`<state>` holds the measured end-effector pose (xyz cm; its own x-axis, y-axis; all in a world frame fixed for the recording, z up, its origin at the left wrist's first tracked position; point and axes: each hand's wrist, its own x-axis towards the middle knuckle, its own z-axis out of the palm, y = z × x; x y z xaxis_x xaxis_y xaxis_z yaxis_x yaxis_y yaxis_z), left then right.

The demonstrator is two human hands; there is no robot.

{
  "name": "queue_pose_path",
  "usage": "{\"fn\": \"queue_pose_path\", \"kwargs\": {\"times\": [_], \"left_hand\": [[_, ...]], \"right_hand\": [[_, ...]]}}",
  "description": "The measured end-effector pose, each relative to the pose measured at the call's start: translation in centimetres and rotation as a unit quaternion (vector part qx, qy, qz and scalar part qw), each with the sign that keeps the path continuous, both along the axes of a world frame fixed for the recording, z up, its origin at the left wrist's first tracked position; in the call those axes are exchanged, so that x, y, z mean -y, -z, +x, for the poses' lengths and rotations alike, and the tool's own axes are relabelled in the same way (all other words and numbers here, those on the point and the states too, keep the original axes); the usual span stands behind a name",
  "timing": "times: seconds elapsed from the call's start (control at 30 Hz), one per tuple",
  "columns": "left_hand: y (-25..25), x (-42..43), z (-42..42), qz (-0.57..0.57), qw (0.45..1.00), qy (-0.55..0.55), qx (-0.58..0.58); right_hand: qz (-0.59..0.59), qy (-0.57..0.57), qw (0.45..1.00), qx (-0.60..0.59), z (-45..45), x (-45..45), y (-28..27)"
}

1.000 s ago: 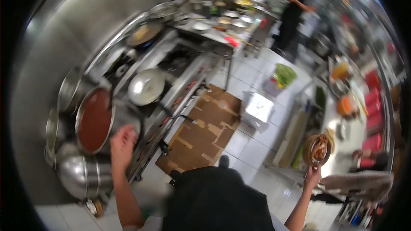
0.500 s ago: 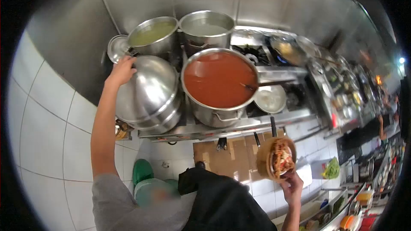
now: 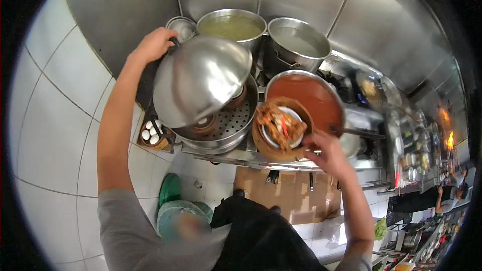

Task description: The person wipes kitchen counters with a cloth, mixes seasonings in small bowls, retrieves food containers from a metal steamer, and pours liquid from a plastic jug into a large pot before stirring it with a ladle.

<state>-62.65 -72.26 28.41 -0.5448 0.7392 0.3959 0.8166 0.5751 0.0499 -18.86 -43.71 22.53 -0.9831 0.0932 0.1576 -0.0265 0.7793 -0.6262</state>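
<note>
My left hand (image 3: 159, 44) grips the dark handle of a big domed metal lid (image 3: 201, 80), held up and tilted over a wide steamer pot (image 3: 216, 145). Under its raised edge show a perforated metal tray (image 3: 241, 115) and small round baskets (image 3: 203, 125), partly hidden. My right hand (image 3: 329, 153) holds a bamboo steamer basket (image 3: 263, 143) by its right side, above the front of the pot of red sauce. Inside the basket is a metal bowl with brown-orange food (image 3: 281, 123) and a red strip on top.
Behind stand a pot of greenish liquid (image 3: 232, 25) and a pot of cloudy liquid (image 3: 300, 40). The red sauce pot (image 3: 321, 85) has a dark handle across it. White eggs (image 3: 153, 133) sit in a basket at left. Flames (image 3: 449, 140) and another person (image 3: 447, 198) appear far right.
My left hand has lifted and tilted the lid, exposing the steamer's inside. My right hand has brought the bamboo basket up and left from low over the floor to the stove.
</note>
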Motion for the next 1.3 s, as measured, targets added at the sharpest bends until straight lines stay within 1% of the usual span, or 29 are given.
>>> {"fn": "queue_pose_path", "kwargs": {"times": [0.03,0.07,0.13,0.17,0.23,0.27,0.33,0.4,0.47,0.53,0.6,0.67,0.73,0.8,0.83,0.9,0.93,1.0,1.03,1.13,1.17,1.2,1.27,1.3], "left_hand": [[0.0,1.2,-2.6,-0.010,1.000,0.014,0.011],[-2.2,1.6,-0.6,-0.022,0.997,-0.025,0.067],[-1.9,3.5,-3.0,0.014,0.995,-0.021,0.093],[-1.9,4.1,-3.2,0.015,0.995,-0.030,0.094],[-1.8,5.0,-3.6,0.019,0.991,-0.061,0.117],[-1.5,5.4,-3.9,0.021,0.990,-0.071,0.117],[-0.7,5.9,-4.5,0.072,0.992,-0.036,0.100],[-0.7,5.9,-4.4,0.072,0.990,-0.041,0.112],[-0.7,5.7,-4.2,0.061,0.996,-0.017,0.067],[-0.7,5.6,-4.4,0.063,0.995,-0.022,0.081],[-0.7,5.5,-4.3,0.065,0.993,-0.021,0.097],[-0.6,5.3,-4.3,0.071,0.992,-0.017,0.105],[-0.3,5.2,-4.7,0.081,0.992,-0.011,0.092],[0.2,5.2,-5.3,0.091,0.993,-0.003,0.079],[0.2,5.1,-5.3,0.090,0.993,0.001,0.070],[0.3,5.4,-5.3,0.091,0.994,0.005,0.064],[0.3,5.4,-5.0,0.105,0.992,0.004,0.073],[0.6,4.8,-5.0,0.121,0.989,0.011,0.082],[0.7,4.8,-5.1,0.124,0.990,0.012,0.071],[0.6,5.2,-5.4,0.120,0.990,0.016,0.065],[0.5,5.2,-5.2,0.119,0.990,0.022,0.073],[0.4,5.3,-5.0,0.117,0.990,0.020,0.072],[-0.1,5.1,-4.2,0.107,0.988,0.001,0.112],[-0.3,5.1,-4.0,0.108,0.988,0.002,0.110]], "right_hand": [[-0.017,-0.005,1.000,0.015,-2.0,0.1,-0.4],[0.018,-0.031,0.999,-0.013,-4.2,-0.1,0.2],[0.031,-0.074,0.997,-0.019,-8.1,-0.4,1.2],[0.031,-0.083,0.996,-0.018,-10.0,-0.8,2.1],[0.062,-0.140,0.988,-0.025,-13.7,-1.5,4.2],[0.062,-0.150,0.986,-0.025,-15.2,-1.5,4.7],[0.067,-0.166,0.983,0.039,-17.8,-1.5,5.8],[0.050,-0.197,0.978,0.044,-19.9,-2.3,7.5],[0.031,-0.227,0.972,0.051,-21.6,-2.9,8.3],[0.073,-0.274,0.955,0.085,-23.4,-3.3,8.6],[0.080,-0.286,0.949,0.106,-24.5,-3.0,8.0],[0.086,-0.325,0.930,0.148,-25.3,-2.7,7.7],[0.087,-0.342,0.923,0.151,-26.0,-2.3,8.1],[0.131,-0.389,0.901,0.141,-26.4,-1.7,8.5],[0.131,-0.390,0.900,0.144,-26.3,-1.5,8.8],[0.058,-0.356,0.913,0.191,-25.9,-0.9,9.6],[0.058,-0.353,0.913,0.195,-25.5,-0.5,10.1],[0.046,-0.339,0.926,0.160,-25.1,0.7,10.9],[0.007,-0.325,0.932,0.160,-24.9,1.3,11.1],[-0.015,-0.309,0.934,0.179,-25.3,1.0,11.8],[0.008,-0.335,0.927,0.168,-25.6,0.6,11.2],[0.007,-0.337,0.926,0.167,-25.9,-0.1,11.3],[0.062,-0.348,0.916,0.189,-26.4,-1.1,11.1],[0.072,-0.331,0.917,0.210,-26.6,-1.5,11.1]]}}
